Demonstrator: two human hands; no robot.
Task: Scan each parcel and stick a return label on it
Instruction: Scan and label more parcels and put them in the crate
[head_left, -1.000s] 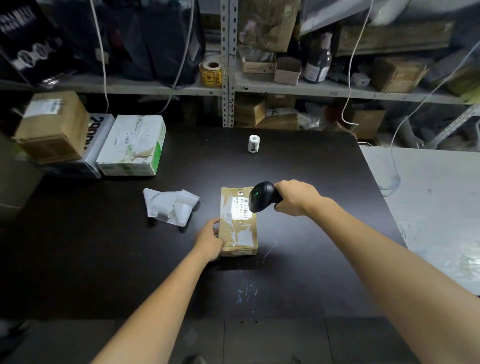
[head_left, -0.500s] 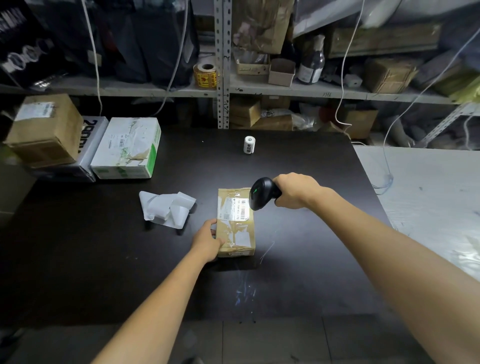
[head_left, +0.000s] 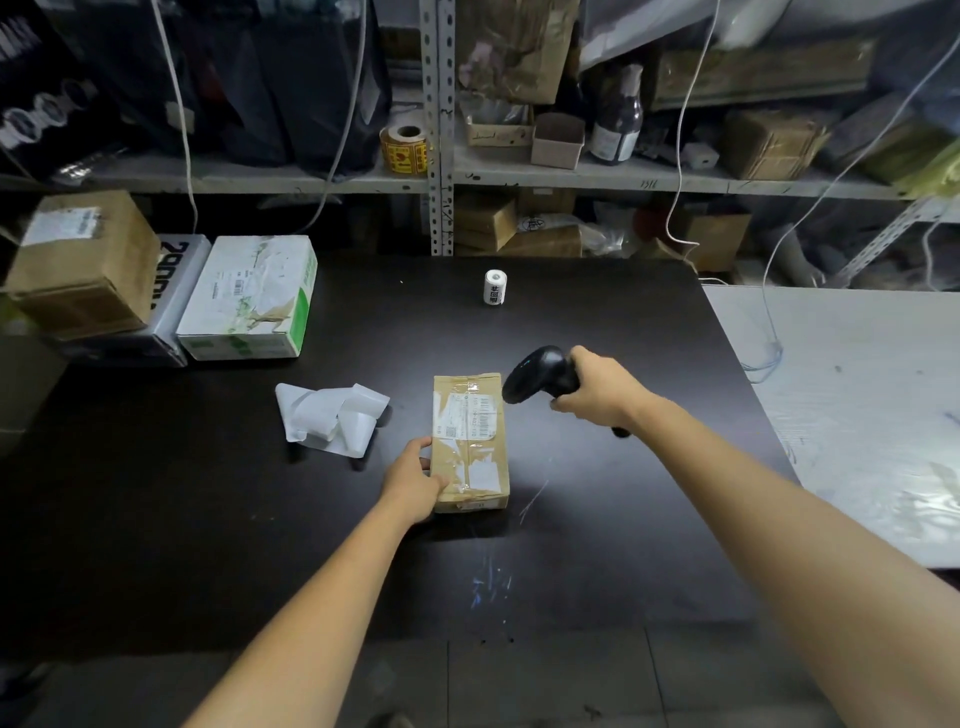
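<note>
Curled around a black scanner (head_left: 540, 375), the right hand (head_left: 602, 392) aims it at the parcel (head_left: 470, 441), whose side the left hand (head_left: 415, 480) grips, apparently to steady it.

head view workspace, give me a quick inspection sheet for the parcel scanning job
surface: dark table, pale scuffs near the front edge
job's things: cardboard parcel flat, shipping label up; barcode scanner beside its far right corner; label roll upright at the far side
clutter: crumpled backing paper left of the parcel; three boxes at far left, brown box stacked on top
hands: left hand holds the parcel's left edge; right hand grips the scanner
cables: white cables hang before the shelves
surroundings: metal shelving with boxes, a bottle; white table at right
</note>
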